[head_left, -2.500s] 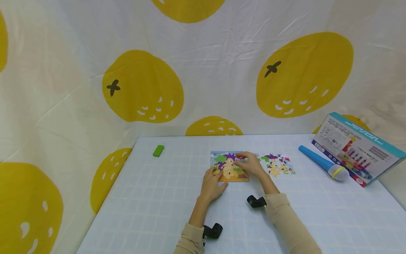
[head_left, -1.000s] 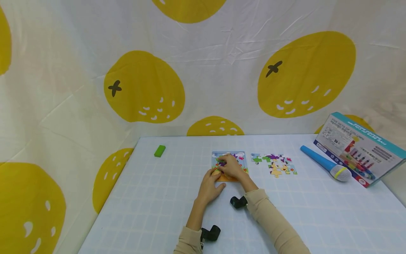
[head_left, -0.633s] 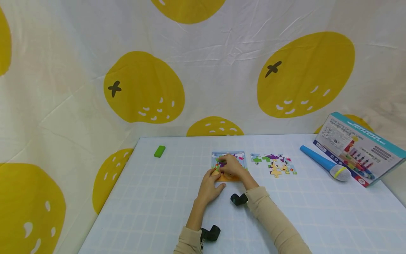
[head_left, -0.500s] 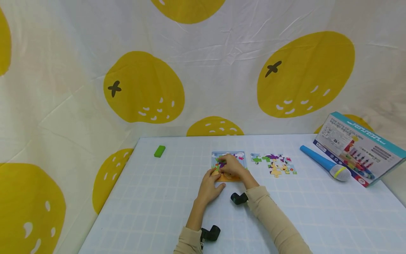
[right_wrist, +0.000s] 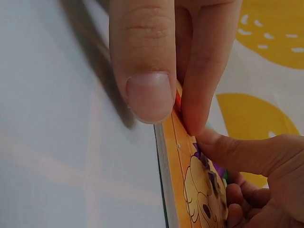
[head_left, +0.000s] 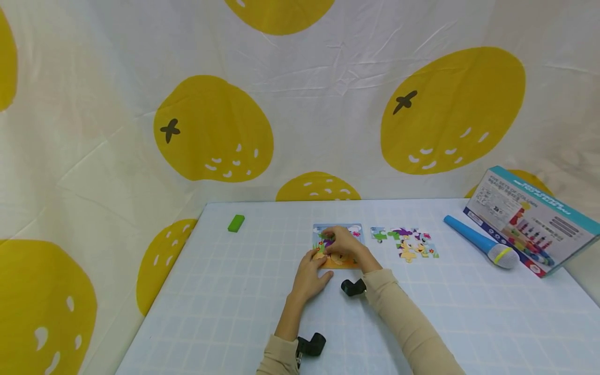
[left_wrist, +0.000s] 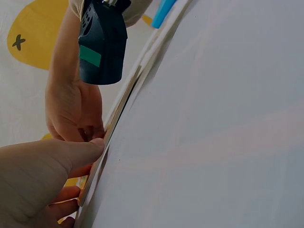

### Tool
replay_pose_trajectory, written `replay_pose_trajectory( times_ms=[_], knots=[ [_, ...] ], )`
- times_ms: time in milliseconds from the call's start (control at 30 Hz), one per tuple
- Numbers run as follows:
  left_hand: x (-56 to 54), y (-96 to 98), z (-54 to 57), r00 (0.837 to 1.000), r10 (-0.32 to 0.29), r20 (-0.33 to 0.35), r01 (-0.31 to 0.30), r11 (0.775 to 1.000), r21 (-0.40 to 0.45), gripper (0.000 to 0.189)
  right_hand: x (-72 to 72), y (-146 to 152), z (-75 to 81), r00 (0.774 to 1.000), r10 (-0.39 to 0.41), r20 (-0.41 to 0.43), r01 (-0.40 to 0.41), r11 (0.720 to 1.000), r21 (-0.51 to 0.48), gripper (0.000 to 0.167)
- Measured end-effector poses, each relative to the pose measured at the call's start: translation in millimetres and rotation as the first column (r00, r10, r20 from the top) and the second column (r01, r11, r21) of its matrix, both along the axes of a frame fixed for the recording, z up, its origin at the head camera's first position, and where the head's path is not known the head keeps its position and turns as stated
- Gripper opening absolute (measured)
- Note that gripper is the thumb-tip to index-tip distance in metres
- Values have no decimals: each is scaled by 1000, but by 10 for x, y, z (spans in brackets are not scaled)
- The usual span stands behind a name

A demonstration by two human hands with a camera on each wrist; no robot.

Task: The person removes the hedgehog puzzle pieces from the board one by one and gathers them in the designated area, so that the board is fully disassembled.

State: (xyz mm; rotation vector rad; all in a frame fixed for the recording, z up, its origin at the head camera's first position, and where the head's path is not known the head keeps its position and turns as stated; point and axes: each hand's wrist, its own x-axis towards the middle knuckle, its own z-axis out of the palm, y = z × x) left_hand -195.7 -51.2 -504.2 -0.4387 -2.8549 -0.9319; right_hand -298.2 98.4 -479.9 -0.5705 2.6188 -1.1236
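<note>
Left hand, fingers loosely spread, rested at near-left corner of puzzle; right hand bent over puzzle's middle; could not tell whether it held anything; pieces lay on counter, right of both hands.

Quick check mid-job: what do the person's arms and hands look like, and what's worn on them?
Plain beige sleeves cover the arms and stop short of the left hand and right hand, both without gloves. Near each wrist sits a small black device; the right arm's bears a green rectangular patch. I see no cables on either arm.
</note>
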Motion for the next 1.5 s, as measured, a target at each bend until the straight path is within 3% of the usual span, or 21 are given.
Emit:
replay_pose_trajectory(
  times_ms=[300, 600, 967, 1167, 1367, 1500],
  knots=[
    [-7, 11, -7, 1000, -9, -22, 9, 1000, 9, 45, 7, -14, 41, 1000, -15, -10, 15, 1000, 1, 43],
    [8, 9, -1, 1000, -6, -18, 7, 1000, 6, 44, 21, -7, -16, 998, -40, -58, 39, 999, -28, 26],
    [10, -6, 34, 1000, -7, -15, 6, 1000, -22, 44, 115, 28, -39, 991, -12, -135, -1, 996, -91, 20],
    [-12, 0, 13, 1000, -7, -13, 6, 999, -32, 44, 126, 35, -51, 989, -104, -101, 74, 963, -260, 23],
    [-15, 2, -5, 1000, -11, -15, 10, 999, -33, 44, 125, 70, -72, 985, -170, -17, 153, 922, -356, 39],
    [-16, -2, -9, 1000, -10, -24, 9, 999, -43, 44, 202, 128, -10, 976, -218, -6, 197, 896, -398, 39]
  ],
)
